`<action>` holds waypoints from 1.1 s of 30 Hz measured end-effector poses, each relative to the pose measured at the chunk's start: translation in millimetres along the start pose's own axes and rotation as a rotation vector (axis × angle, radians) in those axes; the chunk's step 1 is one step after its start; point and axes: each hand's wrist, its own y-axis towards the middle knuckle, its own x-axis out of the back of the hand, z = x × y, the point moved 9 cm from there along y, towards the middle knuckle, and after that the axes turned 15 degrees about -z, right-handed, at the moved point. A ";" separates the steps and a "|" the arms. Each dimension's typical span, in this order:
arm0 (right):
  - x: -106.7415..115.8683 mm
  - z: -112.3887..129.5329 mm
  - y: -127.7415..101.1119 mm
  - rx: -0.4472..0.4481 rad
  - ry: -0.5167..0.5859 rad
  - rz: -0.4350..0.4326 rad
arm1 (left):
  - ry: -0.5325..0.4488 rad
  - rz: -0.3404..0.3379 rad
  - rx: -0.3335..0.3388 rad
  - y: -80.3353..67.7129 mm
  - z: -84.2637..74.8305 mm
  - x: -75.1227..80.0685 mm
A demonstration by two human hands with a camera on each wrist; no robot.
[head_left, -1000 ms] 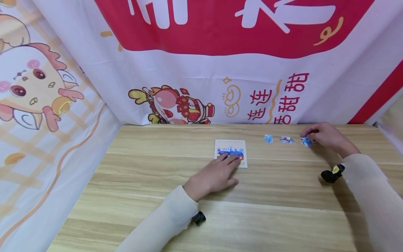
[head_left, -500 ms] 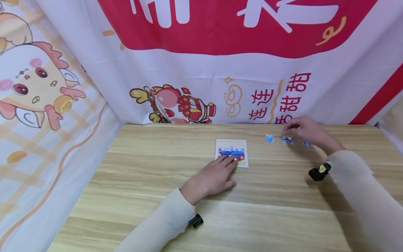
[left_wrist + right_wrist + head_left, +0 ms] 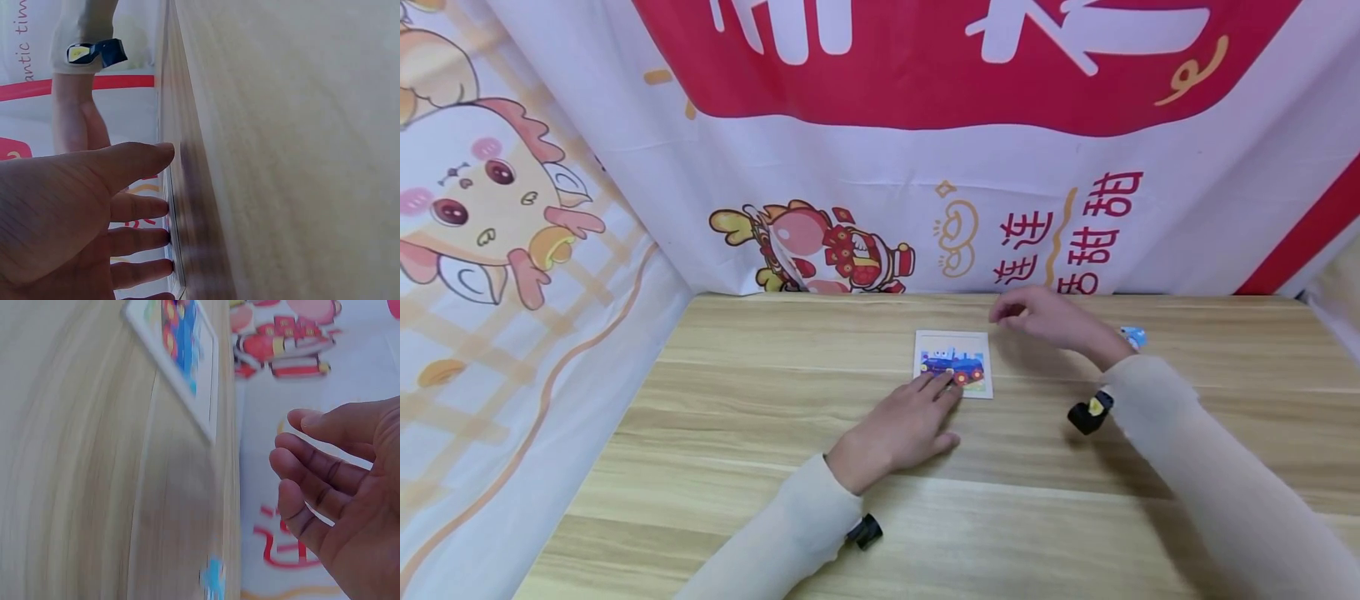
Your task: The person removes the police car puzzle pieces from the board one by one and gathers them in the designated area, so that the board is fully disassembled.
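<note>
A small white puzzle board [image 3: 953, 348] with a blue vehicle picture lies flat near the middle of the wooden table [image 3: 760, 433]. My left hand [image 3: 913, 415] rests flat beside it, straight fingertips [image 3: 946, 383] pressing its near edge; the left wrist view shows that hand [image 3: 75, 212] with fingers extended against the board's rim. My right hand [image 3: 1047, 321] hovers just right of the board, fingers loosely curved and nothing in them in the right wrist view [image 3: 337, 481], where the board [image 3: 187, 356] lies ahead. A loose blue puzzle piece [image 3: 1133, 337] lies behind the right forearm.
Banner cloth [image 3: 880, 167] with red lettering and cartoon figures walls the table's back and left sides. Another blue piece [image 3: 214, 578] lies on the table under the right hand. A black wrist camera [image 3: 1090, 411] hangs under the right sleeve, one [image 3: 865, 531] under the left.
My right hand left the blue piece at the far right and travelled left over the other loose pieces, which it now hides, reaching the board's side. The left hand stayed on the board.
</note>
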 end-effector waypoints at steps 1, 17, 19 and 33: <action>-5.0 5.5 2.0 0.020 0.008 0.006 | -0.002 0.004 0.004 -0.2 0.2 -0.6; -72.4 35.6 21.5 0.006 0.097 0.113 | 0.017 -0.019 -0.028 0.2 -0.7 -2.0; -76.3 36.9 23.7 0.000 0.104 0.110 | 0.014 -0.021 -0.030 1.2 0.1 -2.9; -95.1 36.7 31.2 0.003 0.056 0.089 | -0.002 0.009 -0.013 0.3 -2.0 -0.7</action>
